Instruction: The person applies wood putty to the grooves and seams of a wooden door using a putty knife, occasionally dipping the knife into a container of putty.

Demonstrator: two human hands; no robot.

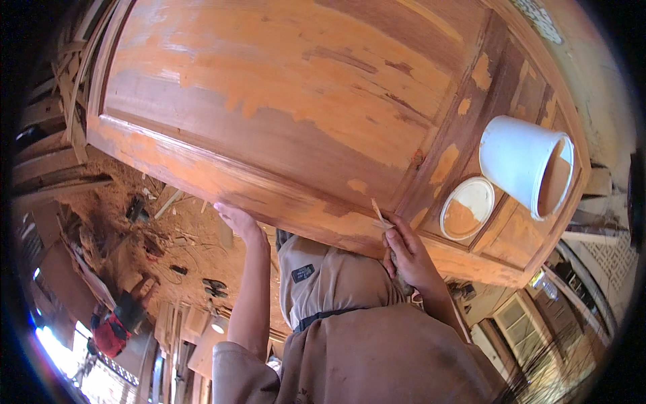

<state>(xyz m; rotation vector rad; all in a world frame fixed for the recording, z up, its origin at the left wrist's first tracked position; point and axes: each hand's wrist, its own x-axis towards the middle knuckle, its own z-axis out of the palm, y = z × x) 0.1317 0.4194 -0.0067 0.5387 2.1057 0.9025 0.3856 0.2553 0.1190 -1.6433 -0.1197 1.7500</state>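
In front of me lies a large wooden panelled door (pixel 222 145), brown with smeared patches of orange filler. My left hand (pixel 237 221) rests against its near edge, fingers stretched out and not wrapped round anything. Closer to the right end, my right hand (pixel 406 254) is closed on a thin, flat putty knife (pixel 379 214), whose pale tip points up over the door's edge. Right of that hand, on the door, is a round white lid (pixel 481 195) carrying a lump of orange filler. Beside the lid is a white bucket (pixel 515 158), its mouth turned rightward and brownish inside.
Sawdust and wood scraps cover the floor (pixel 182 232) at the left. Boards (pixel 50 168) are stacked along the far left. A person in red (pixel 111 333) is at the lower left, near more upright planks (pixel 176 350). A framed glazed panel (pixel 525 323) stands at the lower right.
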